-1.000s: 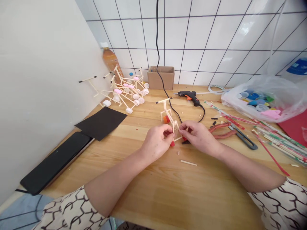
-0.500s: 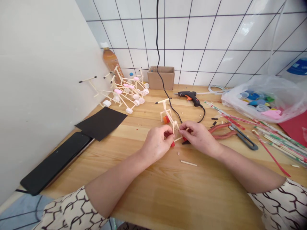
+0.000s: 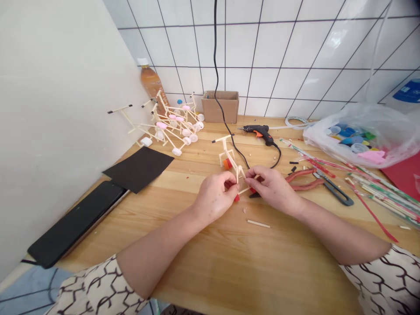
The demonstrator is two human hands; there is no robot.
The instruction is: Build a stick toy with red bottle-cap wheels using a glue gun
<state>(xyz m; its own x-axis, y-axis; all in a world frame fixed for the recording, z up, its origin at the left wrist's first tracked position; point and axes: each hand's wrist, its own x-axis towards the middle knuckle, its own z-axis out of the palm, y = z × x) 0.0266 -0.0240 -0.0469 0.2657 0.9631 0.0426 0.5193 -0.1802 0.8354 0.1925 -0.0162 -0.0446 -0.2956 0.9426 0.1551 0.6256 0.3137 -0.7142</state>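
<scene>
A small model tricycle (image 3: 231,161) made of pale sticks stands on the table between my hands, with a black-tipped handlebar and an orange-and-red bottle-cap wheel at its far end. My left hand (image 3: 216,192) pinches one stick leg of its near end, just above a red cap. With thumb and forefinger, my right hand (image 3: 274,186) pinches the opposite leg. Part of the near wheels is hidden behind my fingers. Red-handled pliers (image 3: 303,179) lie beside and partly beneath my right hand. A loose stick (image 3: 258,223) rests on the table in front.
Several similar stick models (image 3: 164,124) stand at the back left near a drink bottle (image 3: 152,83). A glue gun (image 3: 259,131) and a cardboard box (image 3: 220,107) are behind. Right are a utility knife (image 3: 337,192) and a bag of caps (image 3: 357,135); left, a phone (image 3: 78,221) and black card (image 3: 139,168).
Almost nothing differs. The model's handlebar end has shifted very slightly left, while both hands keep their pinch on its legs.
</scene>
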